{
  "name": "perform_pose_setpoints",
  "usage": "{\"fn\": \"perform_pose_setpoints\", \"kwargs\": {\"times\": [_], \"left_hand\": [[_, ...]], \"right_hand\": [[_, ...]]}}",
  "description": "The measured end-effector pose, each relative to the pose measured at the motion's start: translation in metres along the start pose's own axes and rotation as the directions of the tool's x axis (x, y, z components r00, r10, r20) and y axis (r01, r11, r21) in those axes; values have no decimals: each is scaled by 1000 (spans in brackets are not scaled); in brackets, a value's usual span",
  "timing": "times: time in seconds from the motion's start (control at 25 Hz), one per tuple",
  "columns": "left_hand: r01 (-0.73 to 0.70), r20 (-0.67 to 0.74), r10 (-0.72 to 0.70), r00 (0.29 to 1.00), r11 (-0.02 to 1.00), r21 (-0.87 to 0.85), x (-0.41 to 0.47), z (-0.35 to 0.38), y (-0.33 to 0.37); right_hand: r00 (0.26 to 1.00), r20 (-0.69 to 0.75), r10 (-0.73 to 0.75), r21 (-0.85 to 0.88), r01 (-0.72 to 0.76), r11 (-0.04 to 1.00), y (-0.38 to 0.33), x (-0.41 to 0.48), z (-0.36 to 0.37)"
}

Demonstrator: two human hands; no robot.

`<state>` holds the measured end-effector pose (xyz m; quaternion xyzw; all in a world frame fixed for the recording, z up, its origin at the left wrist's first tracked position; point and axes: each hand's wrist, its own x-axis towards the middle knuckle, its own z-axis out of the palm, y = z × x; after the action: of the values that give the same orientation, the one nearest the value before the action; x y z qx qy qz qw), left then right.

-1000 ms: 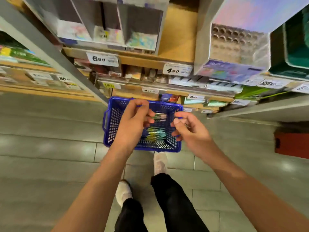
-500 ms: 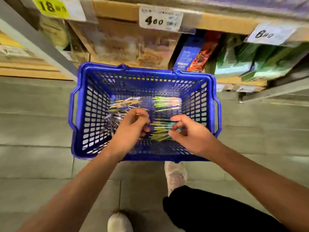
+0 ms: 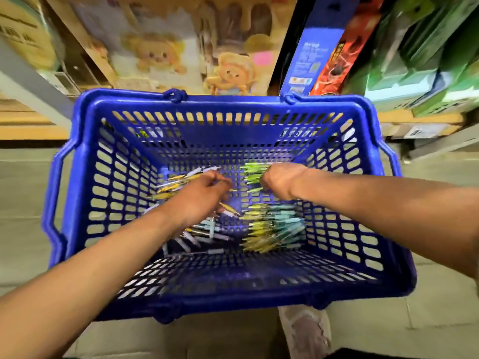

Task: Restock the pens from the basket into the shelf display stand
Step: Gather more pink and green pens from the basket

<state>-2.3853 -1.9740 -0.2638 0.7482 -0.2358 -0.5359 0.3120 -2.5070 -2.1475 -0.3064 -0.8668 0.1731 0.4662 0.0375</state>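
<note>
Left hand [image 3: 204, 196], right hand [image 3: 278, 181]: fingers curled.

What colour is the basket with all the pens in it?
Bright blue all over. The basket shows best in the head view, the only one.

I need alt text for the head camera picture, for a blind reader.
Two bare hands reach into a blue basket of loose pens; the right hand grips green pens, the left hand is among yellow pens.

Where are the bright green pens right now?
Head view: bright green pens sit far back in the blue basket, gripped by the right hand, right of the left hand.
</note>
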Motion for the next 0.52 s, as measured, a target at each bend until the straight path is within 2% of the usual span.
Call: {"fn": "perform_pose_setpoints", "kwargs": {"times": [0.12,0.2,0.32,0.52], "left_hand": [[33,-20,-34,999,998,-50,-16,-10,-3],[55,-23,-57,998,993,-105,-29,-15,-5],[37,-24,-39,999,994,-103,-35,-21,-12],[36,-126,-47,991,996,-83,-11,-29,-33]], "right_hand": [[990,-137,46,29,-42,999,-6,22,5],[983,-170,70,-15,-74,997,-15,34,13],[968,-205,143,14,-143,990,-24,51,28],[960,-274,55,-89,-83,993,-22,52,38]]}}
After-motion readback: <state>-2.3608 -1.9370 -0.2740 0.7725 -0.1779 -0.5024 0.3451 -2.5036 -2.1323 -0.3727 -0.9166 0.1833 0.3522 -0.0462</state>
